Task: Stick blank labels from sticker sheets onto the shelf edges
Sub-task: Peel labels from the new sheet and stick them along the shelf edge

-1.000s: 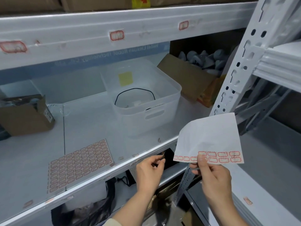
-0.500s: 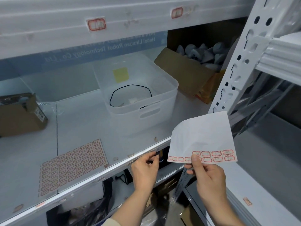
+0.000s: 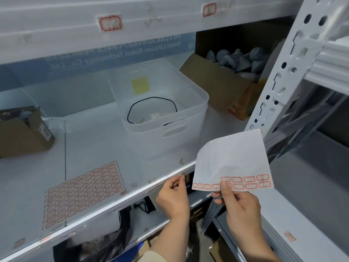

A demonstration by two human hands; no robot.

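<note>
Right now the sticker sheet [image 3: 229, 161] is up in the right hand [image 3: 240, 206], pinched at its lower edge between thumb and curled fingers [image 3: 223, 187]. Mostly bare backing; only two short rows of red-bordered labels remain along the bottom, some with scribbles I can't read. Left hand [image 3: 173, 197] sits at the front shelf edge [image 3: 120, 202], fingertips pinched together right against the lip. Looks like a small label between them, but it's too small and blurred to confirm. A second sheet [image 3: 83, 193], nearly full, lies flat on the shelf near the edge, left of the hands. Several pale tabs stuck along that edge, hard to make out. Upper shelf edge [image 3: 151, 25] carries two red-bordered labels [image 3: 110, 23], markings unreadable. Behind: translucent bin [image 3: 164, 118] with a black cable loop inside, cardboard box [image 3: 222, 86] of grey parts at the right, partly hidden by the white upright [image 3: 279, 72]. Another box [image 3: 22, 133] at the left is cut off by the frame.
</note>
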